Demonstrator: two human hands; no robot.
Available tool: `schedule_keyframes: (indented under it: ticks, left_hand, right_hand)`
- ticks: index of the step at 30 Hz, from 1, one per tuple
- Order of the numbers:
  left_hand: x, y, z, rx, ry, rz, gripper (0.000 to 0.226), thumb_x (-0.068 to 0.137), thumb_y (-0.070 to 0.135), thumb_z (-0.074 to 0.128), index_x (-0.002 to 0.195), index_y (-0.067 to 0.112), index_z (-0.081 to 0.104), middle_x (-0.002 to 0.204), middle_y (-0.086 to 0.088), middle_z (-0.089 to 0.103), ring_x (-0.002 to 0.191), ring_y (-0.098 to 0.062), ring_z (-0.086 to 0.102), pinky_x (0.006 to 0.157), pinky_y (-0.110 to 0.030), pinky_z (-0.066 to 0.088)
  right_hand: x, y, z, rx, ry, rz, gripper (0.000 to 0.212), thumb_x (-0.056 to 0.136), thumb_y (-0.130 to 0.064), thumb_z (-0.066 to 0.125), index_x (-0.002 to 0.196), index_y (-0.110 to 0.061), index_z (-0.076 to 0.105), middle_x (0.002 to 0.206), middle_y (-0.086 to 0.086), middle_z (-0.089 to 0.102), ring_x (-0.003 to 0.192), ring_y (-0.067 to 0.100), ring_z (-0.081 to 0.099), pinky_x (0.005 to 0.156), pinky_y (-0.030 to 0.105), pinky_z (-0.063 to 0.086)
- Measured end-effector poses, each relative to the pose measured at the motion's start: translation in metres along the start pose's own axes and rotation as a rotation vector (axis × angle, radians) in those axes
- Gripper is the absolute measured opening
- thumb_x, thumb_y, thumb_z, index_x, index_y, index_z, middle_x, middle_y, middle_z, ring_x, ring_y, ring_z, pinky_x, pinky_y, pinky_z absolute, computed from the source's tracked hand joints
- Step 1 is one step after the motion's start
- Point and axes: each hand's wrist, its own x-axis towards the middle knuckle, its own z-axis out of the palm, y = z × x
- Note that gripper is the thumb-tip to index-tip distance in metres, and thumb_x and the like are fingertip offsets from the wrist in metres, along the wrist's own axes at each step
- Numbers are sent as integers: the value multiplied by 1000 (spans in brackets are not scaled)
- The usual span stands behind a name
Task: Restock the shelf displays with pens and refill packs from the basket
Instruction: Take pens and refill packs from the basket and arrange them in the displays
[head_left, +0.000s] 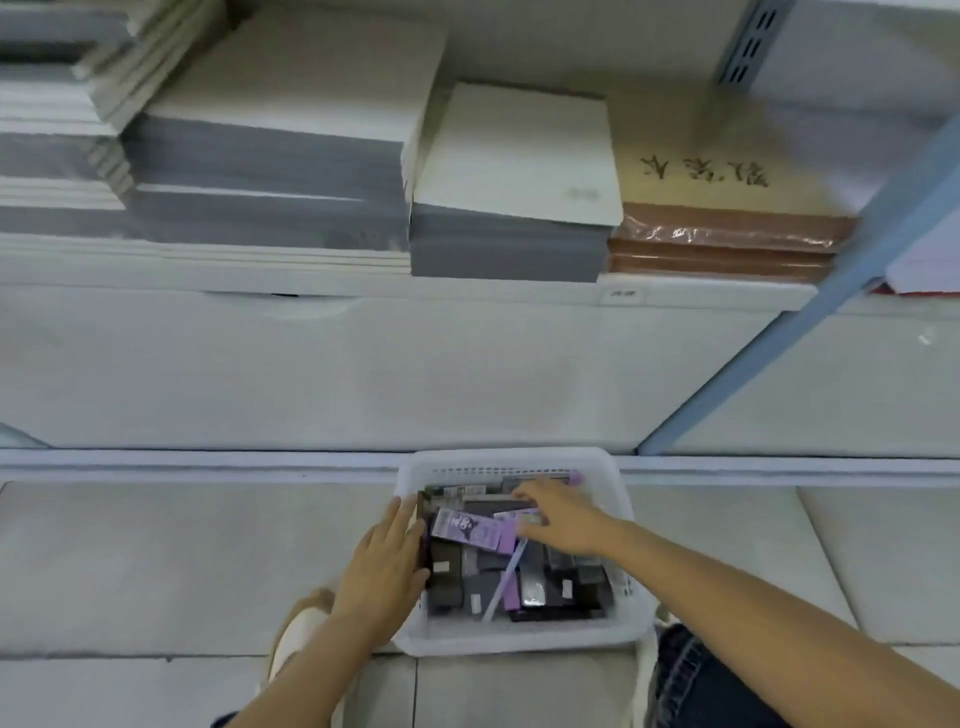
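Head view looked down on a white basket (519, 642) set on the tiled floor (156, 561) in front of the shelving. Starting at the left, the left hand (387, 558) lay flat against the basket's left wall, fingers straight and clenched on nothing; its grip was released, and it seemed only to steady the basket. Just to the right of that hand, inside the basket, a purple carded pack (470, 531) lay tilted on top of a jumble of dark refill packs (535, 584), with a pale pen (503, 586) slanting down below it. Further right, the right hand (558, 517) reached in over the far side of the pile, its fingers spread and lying on the packs, its thumb next to the purple pack's right end. Whether that grip had closed on anything I could not tell; the fingers hid what lay beneath them, and the picture was soft there.

Above both hands, the shelf (363, 288) carried stacks of white and grey paper pads (270, 156) and brown wrapped books (727, 228), none of it pen stock.

The risk from here, as I judged it, lay in the loose heap: packs overlapped, so lifting one could drag a neighbour over the low rim onto the floor, or snag the pen and flick it out.
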Motion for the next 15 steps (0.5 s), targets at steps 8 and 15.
schedule_keyframes:
  ticks: [8,15]
  left_hand:
    - [1,2,26,-80,53,-40,65,103,38,34,154,17,-1,158,-3,-23,143,-26,-29,120,-35,13]
    - [3,2,33,-38,22,-72,65,103,43,27,154,18,-5,157,-3,-30,140,-22,-36,120,-34,14]
  right_hand:
    - [21,26,59,-250,115,36,92,78,-53,71,148,-14,27,146,8,27,134,26,25,109,36,30]
    - [28,37,50,-304,124,-54,93,71,-56,75,146,-21,33,145,3,33,128,24,28,102,35,26]
